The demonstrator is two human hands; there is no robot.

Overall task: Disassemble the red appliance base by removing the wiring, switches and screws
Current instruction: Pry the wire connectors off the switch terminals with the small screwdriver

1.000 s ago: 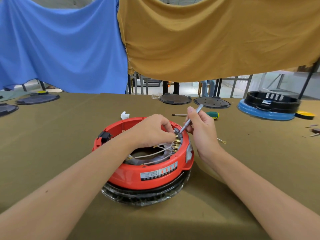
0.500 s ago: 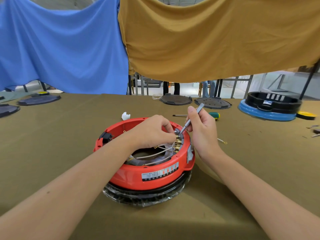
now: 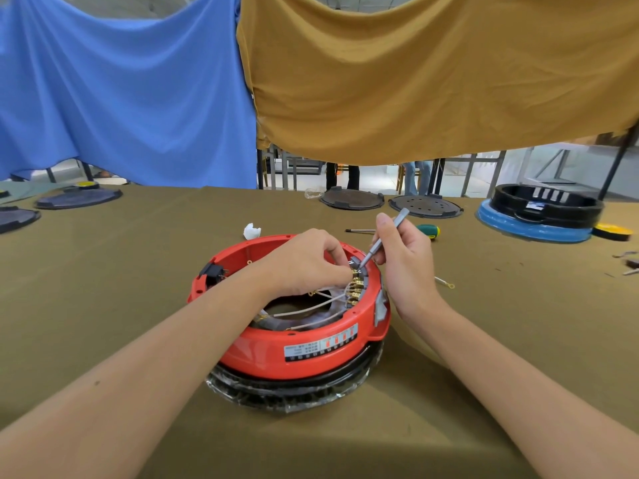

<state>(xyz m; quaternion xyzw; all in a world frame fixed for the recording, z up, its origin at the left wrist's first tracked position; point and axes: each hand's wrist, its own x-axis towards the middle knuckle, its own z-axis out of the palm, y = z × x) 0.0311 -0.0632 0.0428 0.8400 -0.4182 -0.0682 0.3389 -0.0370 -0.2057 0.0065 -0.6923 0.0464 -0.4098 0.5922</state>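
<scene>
The red appliance base (image 3: 269,354) lies upside down on the olive table, on a black ring wrapped in clear film. White wires (image 3: 311,309) run across its open middle to a row of brass terminals (image 3: 356,290) on the inner right wall. My left hand (image 3: 304,264) reaches inside and pinches a wire terminal at the top of that row. My right hand (image 3: 404,261) grips a thin grey screwdriver (image 3: 383,238), its tip down at the grey switch block (image 3: 358,264) beside the terminals. A black switch (image 3: 212,273) sits in the left wall.
A green-handled screwdriver (image 3: 427,230) lies behind the base, a white scrap (image 3: 252,230) to its left, a loose wire with ring lug (image 3: 444,282) at right. Two dark round plates (image 3: 351,198) and a black ring on a blue base (image 3: 539,216) stand further back.
Both hands hold almost the same places. My left fingers have shifted slightly at the terminals, and the grey screwdriver stays on the switch block.
</scene>
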